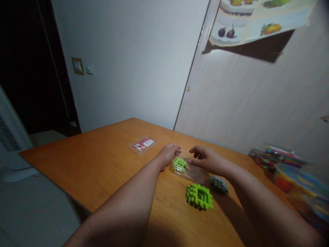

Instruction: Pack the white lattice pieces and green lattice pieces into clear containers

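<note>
My left hand is closed on the left end of a clear plastic container that rests on the table. Inside the container's left part lies a green foam-like puzzle piece with notched edges. My right hand hovers over the container's right side, thumb and fingers apart, with nothing visible between them. Nearer to me, a stack of bright green notched pieces sits on the wood. Grey notched pieces lie just right of the container, under my right wrist.
A clear lid with a red and white label lies left of my hands on the orange wooden table. Along the right edge are blurred tubs and packets of colourful things. Walls stand behind the table.
</note>
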`<action>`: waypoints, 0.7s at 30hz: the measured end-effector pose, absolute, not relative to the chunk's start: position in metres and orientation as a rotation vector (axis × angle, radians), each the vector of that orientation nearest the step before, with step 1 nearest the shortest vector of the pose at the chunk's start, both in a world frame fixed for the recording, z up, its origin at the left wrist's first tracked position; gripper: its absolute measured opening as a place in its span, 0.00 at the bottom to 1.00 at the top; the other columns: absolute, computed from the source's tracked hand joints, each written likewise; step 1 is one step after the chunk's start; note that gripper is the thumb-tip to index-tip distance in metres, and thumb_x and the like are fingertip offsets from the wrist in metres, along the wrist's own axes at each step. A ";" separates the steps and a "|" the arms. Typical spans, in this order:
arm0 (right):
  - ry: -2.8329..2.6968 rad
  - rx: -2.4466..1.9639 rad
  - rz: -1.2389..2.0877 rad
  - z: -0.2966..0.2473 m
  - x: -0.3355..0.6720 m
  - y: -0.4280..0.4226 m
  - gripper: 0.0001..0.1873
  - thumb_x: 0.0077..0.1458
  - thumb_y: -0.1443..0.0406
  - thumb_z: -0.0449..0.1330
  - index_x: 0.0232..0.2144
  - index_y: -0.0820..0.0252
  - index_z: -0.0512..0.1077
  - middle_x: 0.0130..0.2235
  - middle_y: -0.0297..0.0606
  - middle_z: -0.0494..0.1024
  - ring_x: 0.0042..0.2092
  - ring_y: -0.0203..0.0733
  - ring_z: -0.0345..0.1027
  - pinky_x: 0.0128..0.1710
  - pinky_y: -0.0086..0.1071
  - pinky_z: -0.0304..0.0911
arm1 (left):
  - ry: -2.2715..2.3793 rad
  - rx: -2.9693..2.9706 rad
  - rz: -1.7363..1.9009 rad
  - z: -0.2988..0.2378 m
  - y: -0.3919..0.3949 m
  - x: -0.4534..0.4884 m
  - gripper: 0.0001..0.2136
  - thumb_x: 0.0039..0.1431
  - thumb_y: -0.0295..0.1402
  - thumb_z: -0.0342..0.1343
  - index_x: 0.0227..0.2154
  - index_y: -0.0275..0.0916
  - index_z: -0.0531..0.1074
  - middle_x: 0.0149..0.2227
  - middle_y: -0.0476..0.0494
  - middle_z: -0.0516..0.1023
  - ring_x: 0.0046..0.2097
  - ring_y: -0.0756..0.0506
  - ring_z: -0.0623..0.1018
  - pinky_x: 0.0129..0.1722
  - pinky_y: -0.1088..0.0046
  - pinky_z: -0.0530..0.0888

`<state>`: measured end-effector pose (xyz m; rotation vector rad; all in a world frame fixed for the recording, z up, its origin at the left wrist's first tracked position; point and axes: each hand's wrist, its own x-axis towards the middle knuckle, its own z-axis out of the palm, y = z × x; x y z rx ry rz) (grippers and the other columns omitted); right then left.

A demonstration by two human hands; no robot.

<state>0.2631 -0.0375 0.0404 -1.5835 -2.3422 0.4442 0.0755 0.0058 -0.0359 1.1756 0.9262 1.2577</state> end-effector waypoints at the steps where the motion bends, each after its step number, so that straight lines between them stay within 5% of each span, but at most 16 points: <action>1: -2.298 -1.580 0.456 0.042 0.273 -0.041 0.22 0.55 0.57 0.62 0.48 0.64 0.73 0.41 0.44 0.78 0.38 0.43 0.71 0.36 0.33 0.64 | 0.932 1.176 1.257 -0.036 0.006 0.076 0.12 0.47 0.30 0.57 0.36 0.34 0.76 0.34 0.42 0.78 0.35 0.47 0.75 0.38 0.71 0.69; 6: -2.189 -1.633 0.587 0.041 0.332 -0.061 0.15 0.54 0.59 0.59 0.43 0.59 0.74 0.40 0.41 0.80 0.40 0.45 0.72 0.39 0.35 0.66 | 0.919 1.169 1.272 -0.038 0.008 0.076 0.10 0.47 0.30 0.57 0.34 0.34 0.76 0.34 0.43 0.78 0.35 0.48 0.75 0.38 0.72 0.69; 13: -2.197 -1.788 0.653 0.013 0.373 -0.091 0.23 0.46 0.60 0.66 0.46 0.58 0.75 0.46 0.43 0.80 0.49 0.51 0.71 0.47 0.39 0.67 | 0.908 1.169 1.287 -0.038 0.008 0.076 0.09 0.47 0.30 0.57 0.33 0.35 0.76 0.33 0.43 0.78 0.35 0.48 0.75 0.39 0.72 0.69; 21: -2.224 -1.812 0.630 0.002 0.375 -0.089 0.18 0.45 0.61 0.65 0.41 0.61 0.75 0.41 0.43 0.79 0.44 0.50 0.71 0.44 0.38 0.67 | 0.904 1.162 1.276 -0.036 0.006 0.075 0.10 0.47 0.30 0.58 0.34 0.34 0.75 0.32 0.44 0.78 0.34 0.48 0.75 0.38 0.72 0.69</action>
